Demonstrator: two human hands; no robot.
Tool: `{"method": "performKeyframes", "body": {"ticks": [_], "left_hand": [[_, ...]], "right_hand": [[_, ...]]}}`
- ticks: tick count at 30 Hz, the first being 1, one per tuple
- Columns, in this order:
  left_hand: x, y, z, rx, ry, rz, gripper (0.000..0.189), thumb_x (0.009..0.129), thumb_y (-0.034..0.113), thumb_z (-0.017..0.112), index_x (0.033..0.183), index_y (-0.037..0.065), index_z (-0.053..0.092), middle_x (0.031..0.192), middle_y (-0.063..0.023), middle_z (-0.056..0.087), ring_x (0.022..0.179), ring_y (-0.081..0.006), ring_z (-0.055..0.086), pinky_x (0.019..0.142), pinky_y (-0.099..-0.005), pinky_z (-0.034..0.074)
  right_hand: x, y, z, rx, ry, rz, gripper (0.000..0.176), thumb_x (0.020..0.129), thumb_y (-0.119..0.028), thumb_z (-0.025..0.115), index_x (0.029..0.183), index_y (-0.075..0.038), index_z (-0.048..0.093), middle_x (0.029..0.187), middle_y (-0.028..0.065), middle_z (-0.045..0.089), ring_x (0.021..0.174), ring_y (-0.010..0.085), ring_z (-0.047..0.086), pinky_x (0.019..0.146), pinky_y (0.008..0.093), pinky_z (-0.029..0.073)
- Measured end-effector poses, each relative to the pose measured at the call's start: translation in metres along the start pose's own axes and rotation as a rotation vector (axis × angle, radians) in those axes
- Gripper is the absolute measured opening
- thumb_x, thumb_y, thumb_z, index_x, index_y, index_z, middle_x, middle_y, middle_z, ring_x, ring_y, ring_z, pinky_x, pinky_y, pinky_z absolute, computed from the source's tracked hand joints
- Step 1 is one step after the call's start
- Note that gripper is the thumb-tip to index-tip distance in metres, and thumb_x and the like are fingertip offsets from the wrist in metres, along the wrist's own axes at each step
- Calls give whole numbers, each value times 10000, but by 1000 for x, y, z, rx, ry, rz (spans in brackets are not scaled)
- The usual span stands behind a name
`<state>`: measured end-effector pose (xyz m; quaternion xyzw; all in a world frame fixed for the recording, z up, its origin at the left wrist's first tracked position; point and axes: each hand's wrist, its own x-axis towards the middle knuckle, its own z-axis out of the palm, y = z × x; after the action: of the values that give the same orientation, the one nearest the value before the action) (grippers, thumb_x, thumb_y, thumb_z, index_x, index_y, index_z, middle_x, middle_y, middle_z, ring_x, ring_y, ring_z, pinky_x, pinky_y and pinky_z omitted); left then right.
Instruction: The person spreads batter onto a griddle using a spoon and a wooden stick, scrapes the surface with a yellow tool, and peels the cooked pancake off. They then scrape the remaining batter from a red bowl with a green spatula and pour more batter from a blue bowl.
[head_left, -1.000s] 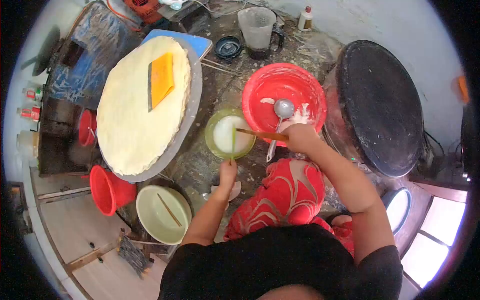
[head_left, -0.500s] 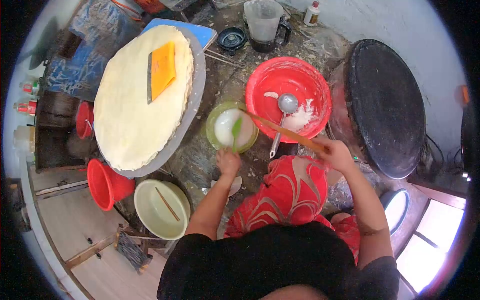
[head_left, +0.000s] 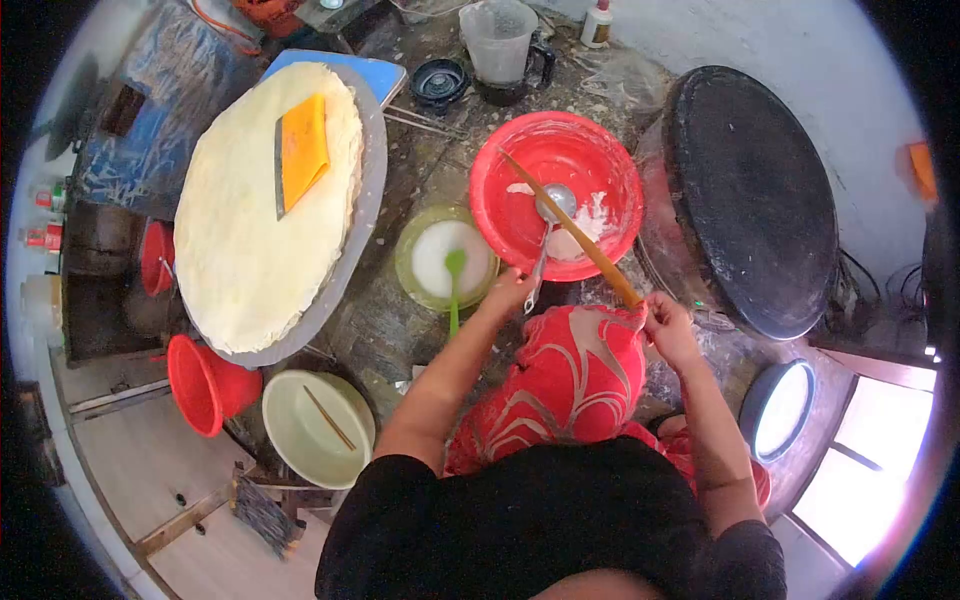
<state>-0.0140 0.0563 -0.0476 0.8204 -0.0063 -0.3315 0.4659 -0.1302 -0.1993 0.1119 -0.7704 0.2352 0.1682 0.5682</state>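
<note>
My left hand [head_left: 510, 291] is at the handle of a metal ladle [head_left: 557, 204], its fingers closed against it. The ladle's bowl lies in a red basin [head_left: 482, 215] with white powder in it, and its handle leans over the near rim. Across that basin slants a long flat wooden stick [head_left: 575, 232]; my right hand [head_left: 670, 328] is closed at its near end, beside my red patterned clothing. A green spatula [head_left: 455, 270] stands in a greenish bowl [head_left: 408, 270] of white liquid, left of the basin.
Left, a stack of pale round sheets [head_left: 240, 240] on a grey disc carries an orange-yellow scraper [head_left: 303, 155]. At right sits a round black griddle [head_left: 750, 200]. A jug [head_left: 498, 45] stands behind; a pale basin [head_left: 290, 435] holds a thin stick.
My left hand has left the green spatula and moved right to the ladle handle. The wooden stick has swung from over the bowl to across the red basin. The view has shifted slightly.
</note>
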Motion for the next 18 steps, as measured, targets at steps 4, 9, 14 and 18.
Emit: {"method": "performKeyframes", "body": {"ticks": [4,9,14,18], "left_hand": [[3,31,13,-622,-234,-371,295,835,344,501,845,48,501,628,-63,527,502,-176,532,518,-341,505],[32,47,12,-1246,-390,-453,232,856,264,460,822,42,517,621,-74,540,435,-184,478,454,-326,470],[38,34,16,5,-91,-19,184,780,145,444,842,1,542,749,-175,599,647,-278,588,616,-392,489],[-4,69,-12,550,298,86,199,748,129,457,865,-13,534,801,-229,595,778,-368,593,661,-465,468]], "right_hand": [[-18,11,-3,134,30,38,93,844,-97,535,883,-36,477,616,23,513,463,75,465,378,208,345],[-42,37,-18,254,94,42,77,845,-87,527,871,-41,470,629,23,516,466,82,463,386,207,347],[-67,66,-29,244,124,58,68,843,-81,524,871,-51,471,650,13,523,473,76,467,401,203,355],[-97,59,-36,222,195,52,66,838,-82,532,866,-49,482,651,4,523,480,66,470,414,199,363]]}}
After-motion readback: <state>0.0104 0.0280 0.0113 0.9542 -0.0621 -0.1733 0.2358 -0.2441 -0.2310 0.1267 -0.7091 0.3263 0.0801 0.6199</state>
